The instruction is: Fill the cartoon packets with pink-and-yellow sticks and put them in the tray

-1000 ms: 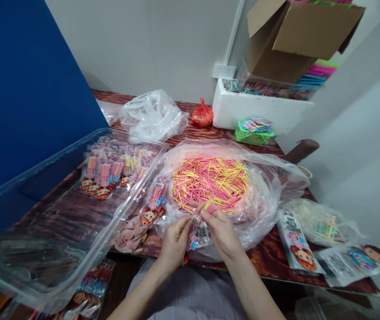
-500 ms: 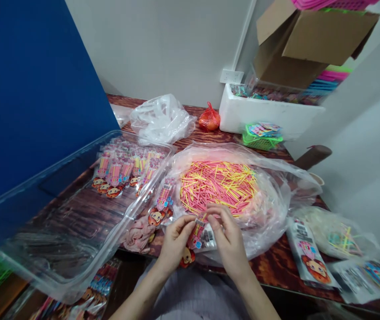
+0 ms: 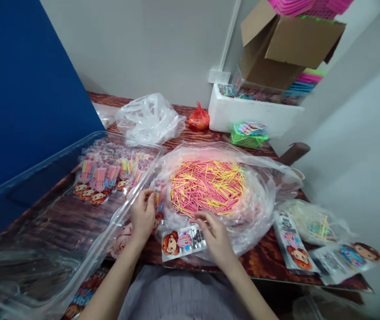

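My left hand (image 3: 143, 215) has its fingers closed on a clear packet of pink and yellow sticks (image 3: 158, 195), left of the big plastic bag; the hand partly hides the packet. My right hand (image 3: 215, 235) is at the bag's near edge with loosely curled fingers apart, the fingertips close to the heap of thin pink and yellow sticks (image 3: 210, 186). Beneath that hand, a silver printed pouch (image 3: 180, 242) with a cartoon face lies flat, its right end covered by the fingers. The clear plastic bag (image 3: 259, 213) spreads open around the heap.
A clear plastic bin (image 3: 123, 222) stands at left, with filled packets (image 3: 100, 178) in it. Further pouches (image 3: 293, 249) and a bag of sticks (image 3: 321, 226) lie at right. Behind are a green basket (image 3: 248, 140), a red bag (image 3: 199, 118) and a white foam box (image 3: 253, 111).
My left hand has moved left and up, away from my right hand, with the packet. My right hand has come down slightly; the silver pouch beneath is now uncovered. The view has shifted right.
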Tool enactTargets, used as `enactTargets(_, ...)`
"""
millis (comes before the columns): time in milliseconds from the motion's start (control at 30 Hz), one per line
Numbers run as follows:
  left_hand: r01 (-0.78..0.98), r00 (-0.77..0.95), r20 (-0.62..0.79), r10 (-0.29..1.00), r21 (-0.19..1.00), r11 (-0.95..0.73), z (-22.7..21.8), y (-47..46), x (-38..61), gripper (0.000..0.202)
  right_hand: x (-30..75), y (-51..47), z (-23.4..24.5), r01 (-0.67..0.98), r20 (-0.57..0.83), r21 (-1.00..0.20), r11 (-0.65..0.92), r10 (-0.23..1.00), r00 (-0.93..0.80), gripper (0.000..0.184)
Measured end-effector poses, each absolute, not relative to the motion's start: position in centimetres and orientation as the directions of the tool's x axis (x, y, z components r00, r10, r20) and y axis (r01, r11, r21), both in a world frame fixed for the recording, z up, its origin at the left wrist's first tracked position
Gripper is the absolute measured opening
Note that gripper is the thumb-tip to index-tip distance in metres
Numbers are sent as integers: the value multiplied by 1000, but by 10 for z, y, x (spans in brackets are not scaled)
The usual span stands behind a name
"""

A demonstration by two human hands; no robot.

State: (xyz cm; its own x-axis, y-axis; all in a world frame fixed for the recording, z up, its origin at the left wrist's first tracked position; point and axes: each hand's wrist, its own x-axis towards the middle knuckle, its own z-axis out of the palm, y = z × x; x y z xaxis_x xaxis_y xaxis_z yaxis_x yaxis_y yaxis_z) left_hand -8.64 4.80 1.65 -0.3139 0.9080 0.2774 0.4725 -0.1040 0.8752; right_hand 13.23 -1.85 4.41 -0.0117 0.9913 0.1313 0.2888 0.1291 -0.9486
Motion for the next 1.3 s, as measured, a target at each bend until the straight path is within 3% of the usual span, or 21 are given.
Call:
enactTargets(100, 751, -288, 340, 895, 660, -8, 2, 68, -86, 23, 163, 10, 32, 581, 224, -799, 155, 974, 47, 16)
enactTargets(167, 813, -298, 301, 906, 577, 76, -1, 73, -84, 25, 184, 32, 28, 817, 268, -567, 104, 961, 64, 20)
enactTargets(267, 820, -332, 260, 907, 555, 141, 0, 73, -83, 30, 207, 61, 25, 987, 234, -158, 2, 972, 36, 26)
enactTargets(333, 810, -328, 266, 906, 573, 125, 2, 70, -85, 35, 215, 71, 24, 1000, 199, -21, -7, 980, 11, 27)
enactTargets(533, 813, -217, 379, 900, 581, -49, 5, 44, -92, 48, 213, 79, 23, 1000, 198, 9, -12, 980, 10, 21)
enactTargets(700, 829, -118, 509, 853, 523, -197, 18, 26, -78, 43, 190, 98, 32, 1000, 167, 19, 24, 986, -27, 23)
enactTargets(1033, 762, -76, 445, 892, 603, -236, 23, 21, -69, 33, 159, 120, 32, 994, 53, 81, 67, 996, -72, 28)
enactTargets(1300, 736, -51, 440, 897, 623, -264, 18, 17, -71, 26, 170, 122, 29, 1000, -16, 19, -1, 1000, 2, 30)
